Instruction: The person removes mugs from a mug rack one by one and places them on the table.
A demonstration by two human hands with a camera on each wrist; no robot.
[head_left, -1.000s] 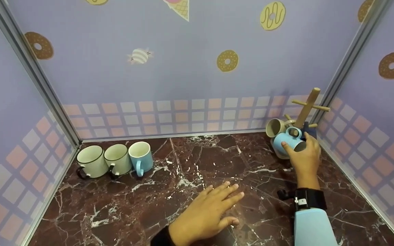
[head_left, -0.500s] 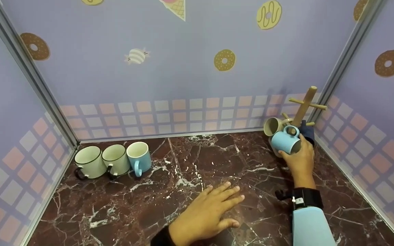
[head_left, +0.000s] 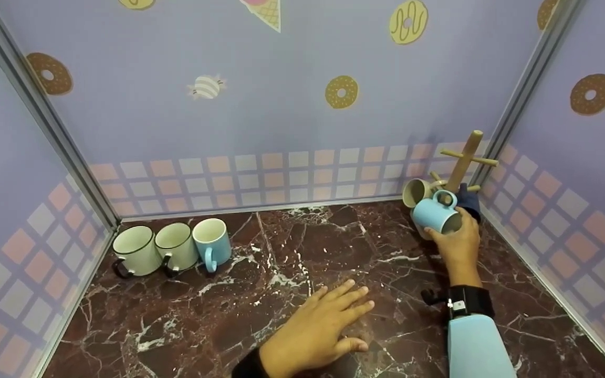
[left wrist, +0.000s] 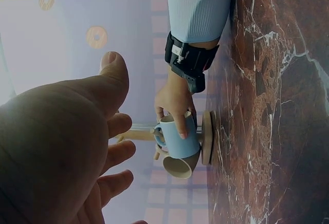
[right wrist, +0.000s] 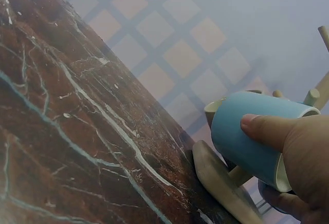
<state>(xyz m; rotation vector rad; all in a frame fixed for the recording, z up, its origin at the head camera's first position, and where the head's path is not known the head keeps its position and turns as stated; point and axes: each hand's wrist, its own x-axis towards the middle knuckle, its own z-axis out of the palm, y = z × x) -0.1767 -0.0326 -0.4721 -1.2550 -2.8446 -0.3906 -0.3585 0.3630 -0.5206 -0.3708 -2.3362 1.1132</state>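
At the back right, my right hand (head_left: 460, 247) grips a light blue mug (head_left: 431, 214) by its rim, tilted on its side with its mouth toward the palm. The thumb lies along the mug's outside in the right wrist view. Its handle points up, close to the post of a wooden mug tree (head_left: 462, 165); whether it touches a peg I cannot tell. A beige mug (head_left: 414, 194) hangs on the tree just behind, and a dark blue mug (head_left: 469, 202) is partly hidden by my fingers. My left hand (head_left: 315, 328) is held low over the table's front, fingers spread, holding nothing.
To the left stand a cream mug (head_left: 137, 252) and another cream mug (head_left: 176, 247), both dark-rimmed, in a row with an upright blue mug (head_left: 213, 242). Patterned walls enclose the dark red marbled table (head_left: 281, 241). The tree's round base (right wrist: 218, 183) stands near the right corner.
The head view has shifted slightly. My right hand has turned the light blue mug a little, its mouth now showing more, and the dark blue mug is less covered. The left hand stays put.
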